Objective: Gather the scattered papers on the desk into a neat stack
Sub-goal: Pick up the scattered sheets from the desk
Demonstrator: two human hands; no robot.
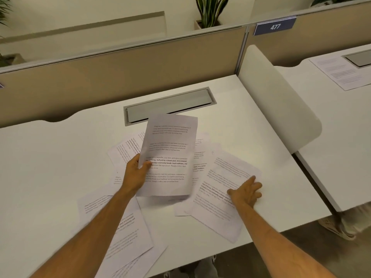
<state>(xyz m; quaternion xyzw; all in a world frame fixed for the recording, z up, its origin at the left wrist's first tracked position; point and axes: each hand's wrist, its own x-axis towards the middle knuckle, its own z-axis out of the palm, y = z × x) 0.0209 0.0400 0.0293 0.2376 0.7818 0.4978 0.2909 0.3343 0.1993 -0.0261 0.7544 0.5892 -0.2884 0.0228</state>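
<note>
From the head camera, you are looking down at a white bench (50,167) with printed papers lying all over it. Take the grey slot cover (168,106) set in the bench as your marker.

Your left hand (136,173) is just in front of the slot cover. It pinches the left edge of one sheet (168,155), thumb on top and fingers behind. That held sheet is lifted off the bench, and its top edge covers a bit of the slot cover.

Your right hand (246,190) is in front of the slot cover and off to the right. Its fingers are spread and it lies flat on a tilted sheet (218,199) that rests on the bench near the right edge.

More loose sheets (124,149) lie under the held sheet, peeking out on both sides. Two or three more sheets (128,233) lie under your left arm, far in front of the slot cover, and they reach the near edge of the bench. The sheets overlap and point different ways.
</note>
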